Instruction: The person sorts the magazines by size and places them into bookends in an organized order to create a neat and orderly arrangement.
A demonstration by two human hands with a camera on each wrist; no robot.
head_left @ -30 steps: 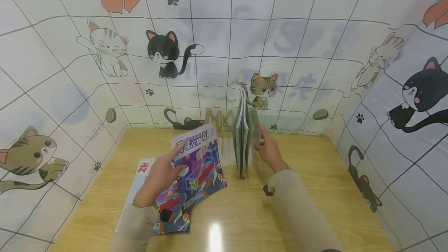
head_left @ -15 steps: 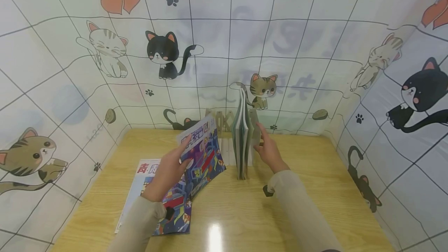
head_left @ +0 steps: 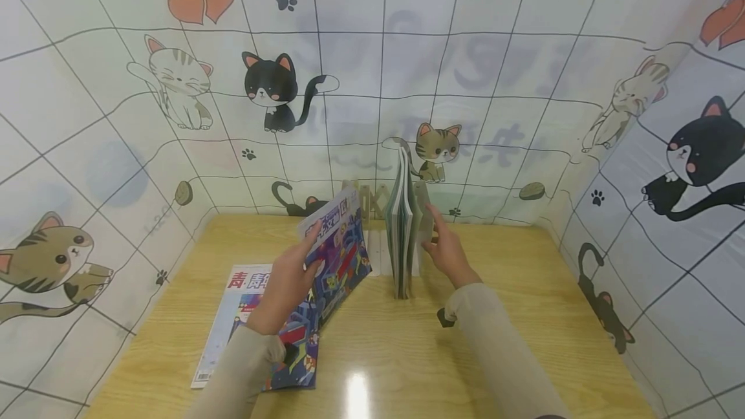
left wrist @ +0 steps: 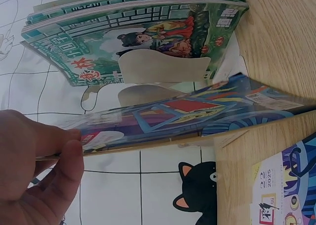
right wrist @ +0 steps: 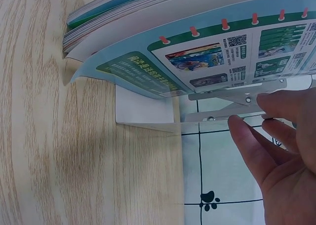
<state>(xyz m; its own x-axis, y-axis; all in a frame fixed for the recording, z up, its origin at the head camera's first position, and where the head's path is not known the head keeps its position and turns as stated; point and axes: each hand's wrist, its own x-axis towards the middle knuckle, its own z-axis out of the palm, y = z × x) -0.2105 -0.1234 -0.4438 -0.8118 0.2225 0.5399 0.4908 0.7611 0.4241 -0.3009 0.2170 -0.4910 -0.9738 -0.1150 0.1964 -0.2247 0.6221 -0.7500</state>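
Note:
My left hand (head_left: 288, 283) pinches a purple-blue magazine (head_left: 342, 254) by its left edge. The magazine is tilted up, its lower corner near the table. In the left wrist view, thumb and fingers grip the edge of its cover. Several magazines (head_left: 401, 238) stand upright in a white expandable book rack (right wrist: 145, 106); one green cover (left wrist: 163, 42) faces left. My right hand (head_left: 451, 254) holds the rack's right end panel (head_left: 427, 212) between thumb and fingers. The left end of the rack is partly hidden behind the raised magazine.
A white-covered magazine (head_left: 215, 341) and another purple magazine (head_left: 299, 341) lie overlapping on the wooden table (head_left: 465, 374), partly under my left forearm. Behind the rack rises a wall covering (head_left: 349, 83) printed with cats and grid lines.
My left hand has moved right and slightly away from me, turning the purple magazine more edge-on, close to the rack. My right hand has stayed on the end panel.

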